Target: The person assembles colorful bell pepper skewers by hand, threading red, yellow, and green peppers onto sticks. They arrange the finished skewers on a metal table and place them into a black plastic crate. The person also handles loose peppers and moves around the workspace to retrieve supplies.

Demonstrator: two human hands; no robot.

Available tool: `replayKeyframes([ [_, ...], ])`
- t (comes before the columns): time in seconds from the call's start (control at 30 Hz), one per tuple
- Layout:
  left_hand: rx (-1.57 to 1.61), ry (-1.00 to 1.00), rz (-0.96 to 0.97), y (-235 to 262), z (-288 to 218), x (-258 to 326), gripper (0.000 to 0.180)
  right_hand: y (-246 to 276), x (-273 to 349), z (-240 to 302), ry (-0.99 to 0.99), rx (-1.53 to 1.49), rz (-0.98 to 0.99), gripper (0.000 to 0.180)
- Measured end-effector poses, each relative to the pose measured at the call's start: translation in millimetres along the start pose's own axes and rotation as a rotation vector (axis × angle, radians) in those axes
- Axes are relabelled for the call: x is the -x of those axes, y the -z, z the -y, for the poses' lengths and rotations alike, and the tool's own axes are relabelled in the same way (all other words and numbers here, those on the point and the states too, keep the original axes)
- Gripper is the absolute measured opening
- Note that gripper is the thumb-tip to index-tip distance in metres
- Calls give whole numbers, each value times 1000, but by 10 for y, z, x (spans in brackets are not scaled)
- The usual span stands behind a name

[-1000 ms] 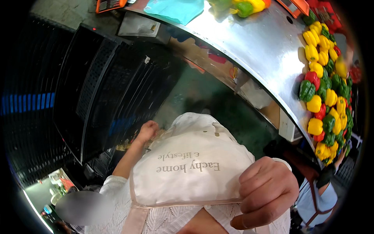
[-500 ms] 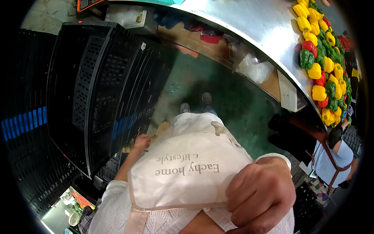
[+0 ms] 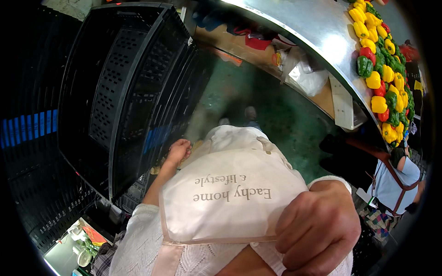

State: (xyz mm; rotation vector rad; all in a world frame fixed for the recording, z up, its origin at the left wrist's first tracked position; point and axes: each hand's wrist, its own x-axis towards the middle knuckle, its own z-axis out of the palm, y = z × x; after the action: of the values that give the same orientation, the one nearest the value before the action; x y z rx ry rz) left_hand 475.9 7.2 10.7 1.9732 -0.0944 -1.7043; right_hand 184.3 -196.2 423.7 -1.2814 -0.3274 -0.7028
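Note:
My right hand [image 3: 320, 227] is raised close in front of my chest, beside the cream apron [image 3: 230, 198]. Its fingers are curled into a fist, and the inside of the grip is hidden. Lower down on the left, my left hand [image 3: 179, 151] is held out next to the black plastic crates [image 3: 131, 87]. The left fingers are curled together; what they hold, if anything, cannot be made out. Just behind that hand shows part of a straw-coloured, bristly thing [image 3: 197, 146], mostly covered by the hand and wrist.
A metal-topped table [image 3: 317, 41] curves across the far right, bearing yellow, red and green bell peppers [image 3: 387, 73]. Clear plastic bags [image 3: 306, 76] lie on its lower shelf. Green floor [image 3: 285, 124] lies below. A person in a light blue apron [image 3: 391, 181] is at the right.
My left hand has risen slightly and covers more of the straw-coloured thing. The crates appear larger and shifted right in view. My right fist keeps its shape.

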Motion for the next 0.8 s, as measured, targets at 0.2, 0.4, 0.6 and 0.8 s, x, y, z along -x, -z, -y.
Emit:
replayKeyframes([
  [0.2, 30, 38, -59, 306, 538, -217, 12, -8, 19, -26, -67, 49, 59, 15],
  [0.4, 24, 84, -126, 457, 532, -69, 14, 22, 50, -82, -122, 94, 54, 14],
  [0.6, 23, 55, -74, 374, 544, -228, 13, -61, 22, -208, -114, 77, -59, 15],
  [0.8, 30, 16, -17, 99, 239, -83, 11, -41, 71, -266, -44, 53, -56, 12],
])
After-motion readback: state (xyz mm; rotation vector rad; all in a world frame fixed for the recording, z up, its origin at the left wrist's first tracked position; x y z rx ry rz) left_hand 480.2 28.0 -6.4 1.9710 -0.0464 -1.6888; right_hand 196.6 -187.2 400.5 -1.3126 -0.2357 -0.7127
